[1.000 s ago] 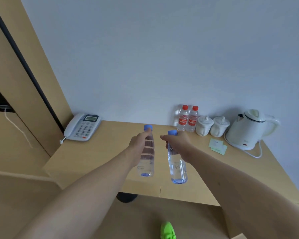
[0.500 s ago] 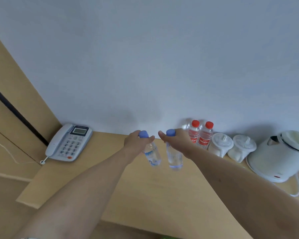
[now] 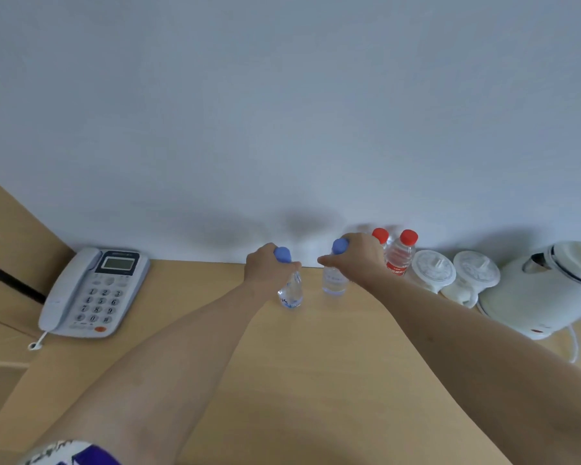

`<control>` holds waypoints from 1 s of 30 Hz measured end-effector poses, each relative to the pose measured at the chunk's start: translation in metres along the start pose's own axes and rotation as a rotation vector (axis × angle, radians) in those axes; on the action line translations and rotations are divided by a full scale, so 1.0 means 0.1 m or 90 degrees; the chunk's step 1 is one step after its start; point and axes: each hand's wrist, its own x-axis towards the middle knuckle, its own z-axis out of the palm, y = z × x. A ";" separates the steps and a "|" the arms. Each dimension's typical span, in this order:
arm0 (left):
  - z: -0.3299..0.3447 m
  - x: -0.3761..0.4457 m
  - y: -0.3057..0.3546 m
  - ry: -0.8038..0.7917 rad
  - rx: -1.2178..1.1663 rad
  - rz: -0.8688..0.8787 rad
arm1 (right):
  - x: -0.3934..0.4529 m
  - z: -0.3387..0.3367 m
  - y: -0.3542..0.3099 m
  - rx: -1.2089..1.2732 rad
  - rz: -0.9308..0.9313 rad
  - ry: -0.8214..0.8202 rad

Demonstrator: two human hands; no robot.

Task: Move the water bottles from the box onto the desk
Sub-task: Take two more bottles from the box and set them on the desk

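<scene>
My left hand (image 3: 265,268) grips the neck of a clear blue-capped water bottle (image 3: 291,293), whose base is at the wooden desk (image 3: 309,364) near the back wall. My right hand (image 3: 359,256) grips a second blue-capped bottle (image 3: 334,281) by its top, upright beside the first, its base also down at the desk. Whether either base touches the desk I cannot tell. The box is out of view.
Two red-capped bottles (image 3: 399,255) stand just right of my right hand. Beyond them are two white lidded cups (image 3: 433,273) and a white kettle (image 3: 544,290) with its cord. A grey telephone (image 3: 94,293) lies at the back left. A wall runs behind the desk.
Both hands carried the bottles forward over the desk and lowered them near the back wall. The camera moved closer and tilted up, so the floor dropped out of view.
</scene>
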 end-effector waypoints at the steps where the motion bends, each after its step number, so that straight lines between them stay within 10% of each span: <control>1: 0.02 0.02 0.02 -0.008 -0.002 -0.001 | 0.02 -0.01 0.00 -0.015 -0.014 -0.005; 10: -0.03 0.22 0.29 -0.097 0.168 0.217 | 0.18 -0.02 0.02 -0.105 -0.095 -0.020; 30: 0.28 0.30 0.49 0.016 0.145 0.253 | 0.43 -0.16 0.05 -0.160 -0.120 -0.020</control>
